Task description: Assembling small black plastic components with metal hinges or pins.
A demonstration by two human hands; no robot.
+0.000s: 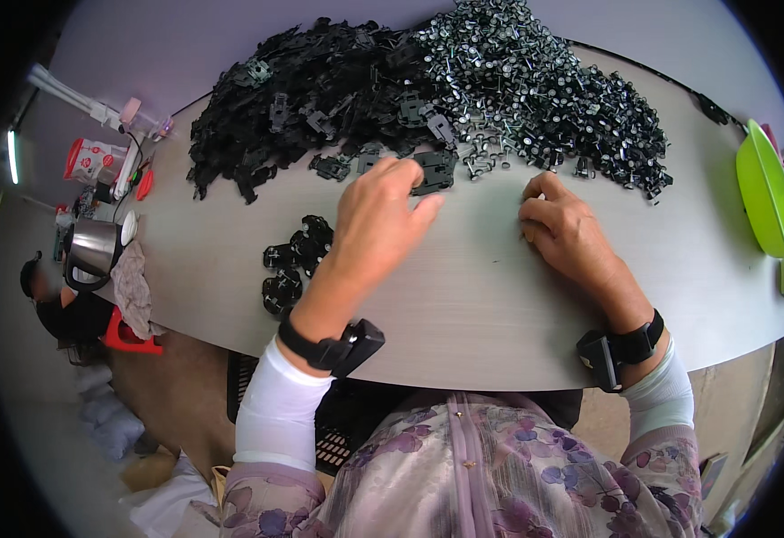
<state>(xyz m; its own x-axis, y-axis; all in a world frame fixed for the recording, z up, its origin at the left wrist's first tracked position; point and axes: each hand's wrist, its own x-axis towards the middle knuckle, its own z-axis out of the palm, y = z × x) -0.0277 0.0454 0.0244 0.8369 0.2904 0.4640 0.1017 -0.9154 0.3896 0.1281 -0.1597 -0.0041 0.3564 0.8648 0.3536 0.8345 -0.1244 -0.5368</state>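
Floral clothing (410,484) sits nearest. One black plastic part (437,173) lies at the front edge of the black heap (293,99), just beside the left hand (381,211); the right hand (573,231) curls below the metal fasteners (535,90) (each heap presumably placed for easy reach). Whether either grips anything, I cannot tell.

Black plastic parts (307,112) and silvery round-headed pins (544,94) were heaped side by side
The parts were jumbled at left, the pins at right; one flat black piece (437,172) was seen at the heaps' near edge, and dark pieces with shiny metal (305,247) were clustered apart, nearer and further left
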